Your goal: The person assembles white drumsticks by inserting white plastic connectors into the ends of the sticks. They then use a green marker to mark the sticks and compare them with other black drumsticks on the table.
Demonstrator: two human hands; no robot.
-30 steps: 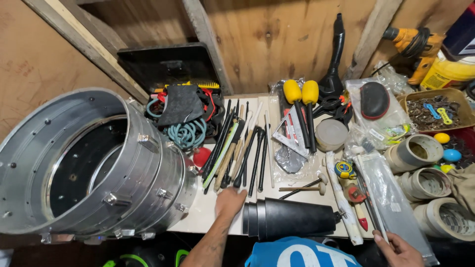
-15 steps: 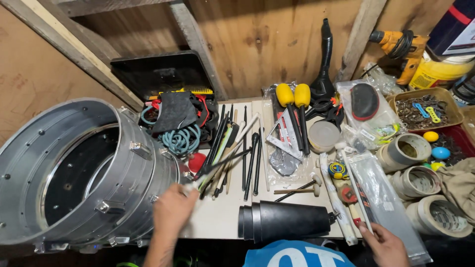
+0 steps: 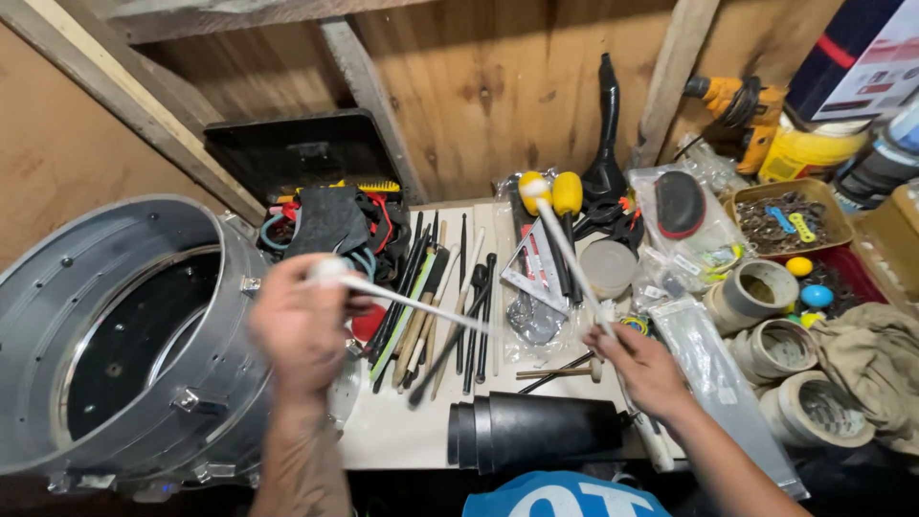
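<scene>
My left hand [image 3: 299, 325] is raised over the bench beside the metal drum shell [image 3: 115, 335] and grips a white stick [image 3: 421, 308] with a round white tip; the hand is blurred. My right hand [image 3: 643, 369] holds a second white round-tipped stick [image 3: 565, 249] that slants up to the back left over the tools. Below both sticks lie several dark and pale drumsticks and mallets [image 3: 450, 306] on the white benchtop [image 3: 402, 431]. Two yellow-headed mallets [image 3: 567, 191] lie behind them.
A black cylinder [image 3: 536, 431] lies at the front edge. Rolls of tape [image 3: 775, 349] sit at right beside a tray of small parts [image 3: 785, 220] and a yellow drill [image 3: 737, 101]. A black open case [image 3: 297, 153] with cables stands at the back. Wooden wall behind.
Both hands came up from the front edge. The left took a white stick from the pile and lifted it; the right now holds another white stick raised over the tools.
</scene>
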